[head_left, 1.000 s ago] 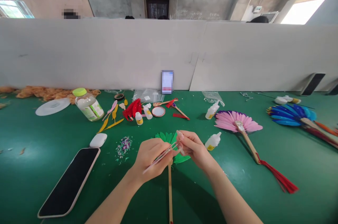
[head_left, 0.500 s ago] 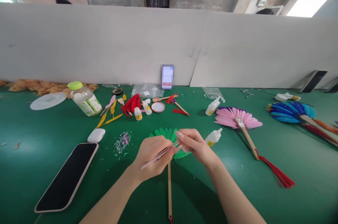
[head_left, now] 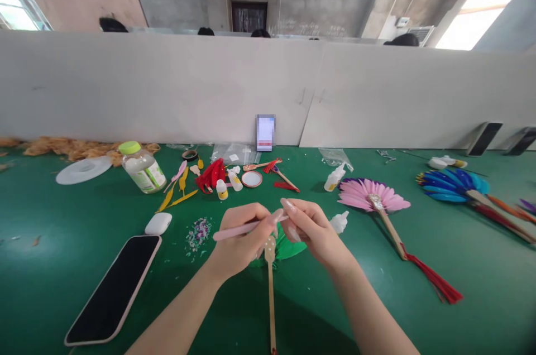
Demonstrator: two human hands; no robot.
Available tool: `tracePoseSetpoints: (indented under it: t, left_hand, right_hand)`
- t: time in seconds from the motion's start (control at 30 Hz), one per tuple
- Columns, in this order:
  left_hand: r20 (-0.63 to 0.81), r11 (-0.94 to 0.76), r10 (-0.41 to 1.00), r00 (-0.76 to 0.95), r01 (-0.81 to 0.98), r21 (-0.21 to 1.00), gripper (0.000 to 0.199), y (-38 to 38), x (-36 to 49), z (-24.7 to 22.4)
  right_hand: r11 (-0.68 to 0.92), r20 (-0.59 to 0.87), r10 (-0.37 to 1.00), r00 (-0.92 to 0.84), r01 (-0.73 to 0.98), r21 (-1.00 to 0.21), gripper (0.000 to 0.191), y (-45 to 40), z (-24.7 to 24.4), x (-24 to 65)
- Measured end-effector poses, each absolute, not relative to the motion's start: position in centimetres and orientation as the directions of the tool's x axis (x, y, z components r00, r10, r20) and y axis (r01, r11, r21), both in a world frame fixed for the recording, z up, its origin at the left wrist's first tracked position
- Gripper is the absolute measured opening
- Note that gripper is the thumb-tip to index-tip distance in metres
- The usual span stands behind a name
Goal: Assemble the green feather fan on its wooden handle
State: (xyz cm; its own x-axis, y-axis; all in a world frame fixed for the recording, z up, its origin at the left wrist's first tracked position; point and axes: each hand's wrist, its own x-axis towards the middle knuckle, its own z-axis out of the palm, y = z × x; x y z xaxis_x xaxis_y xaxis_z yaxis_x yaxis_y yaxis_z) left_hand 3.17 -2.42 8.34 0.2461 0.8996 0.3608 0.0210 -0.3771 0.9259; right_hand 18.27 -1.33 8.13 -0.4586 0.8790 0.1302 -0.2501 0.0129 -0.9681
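My left hand (head_left: 243,235) is closed on pink tweezers (head_left: 237,230), whose tip points right toward my other hand. Thumb and fingers of my right hand (head_left: 310,226) are pinched together at that tip; whatever they pinch is too small to make out. Both hands hover over a green feather fan (head_left: 291,246), covering much of it. Its wooden handle (head_left: 271,299) runs toward the near edge, with small pale dots at its top. Left of my hands lies a pile of purple and white bits (head_left: 199,234).
A black-screened phone (head_left: 115,291) and white case (head_left: 158,224) lie left. Behind stand a green-capped jar (head_left: 143,169) and small glue bottles (head_left: 221,190). A pink fan (head_left: 374,197) and blue fan (head_left: 454,183) lie right. A white partition (head_left: 167,87) borders the table.
The tweezers have turned from slanted to nearly level between my hands. The camera view has tilted slightly up, and the wooden top of the green fan's handle now shows.
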Motion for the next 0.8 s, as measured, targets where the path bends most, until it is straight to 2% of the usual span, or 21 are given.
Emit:
tracePoseSetpoints:
  t: [0.1, 0.2, 0.3, 0.37, 0.47, 0.57, 0.67, 0.8]
  left_hand:
    - [0.267, -0.189, 0.922, 0.28, -0.276, 0.942, 0.03, -1.2, 3.3, 9.2]
    - [0.236, -0.044, 0.918, 0.32, -0.508, 0.86, 0.031, -0.2, 3.6, 9.5]
    - [0.213, 0.024, 0.925, 0.314, -0.609, 0.793, 0.032, -0.1, 3.8, 9.9]
    - [0.231, -0.002, 0.926, 0.299, -0.608, 0.794, 0.032, -0.5, 3.6, 10.5]
    - [0.312, -0.163, 0.913, 0.264, -0.466, 0.87, 0.031, -1.5, 2.8, 11.6]
    - [0.46, -0.428, 0.869, 0.184, -0.187, 0.884, 0.027, -2.5, 1.8, 12.8]
    - [0.607, -0.622, 0.771, 0.193, 0.025, 0.783, 0.021, -3.1, 0.9, 13.8]
    - [0.703, -0.763, 0.646, 0.297, 0.242, 0.599, 0.011, -3.4, 0.5, 14.8]
  right_hand:
    - [0.013, 0.163, 0.888, -0.431, -0.332, -0.943, 0.039, -1.3, 9.8, 17.3]
    - [-0.016, 0.175, 0.893, -0.415, -0.417, -0.909, 0.038, -1.1, 10.9, 16.5]
    - [-0.028, 0.192, 0.885, -0.423, -0.462, -0.887, 0.038, -1.2, 11.8, 15.9]
    - [-0.022, 0.207, 0.887, -0.413, -0.485, -0.874, 0.039, -1.6, 12.3, 15.6]
    - [-0.015, 0.197, 0.903, -0.382, -0.486, -0.874, 0.037, -2.2, 12.8, 15.5]
    - [-0.008, 0.181, 0.915, -0.36, -0.467, -0.884, 0.036, -2.5, 13.2, 15.7]
    - [0.0, 0.181, 0.914, -0.364, -0.446, -0.895, 0.036, -2.6, 13.4, 16.1]
    - [-0.019, 0.173, 0.899, -0.402, -0.431, -0.902, 0.037, -2.9, 13.6, 16.3]
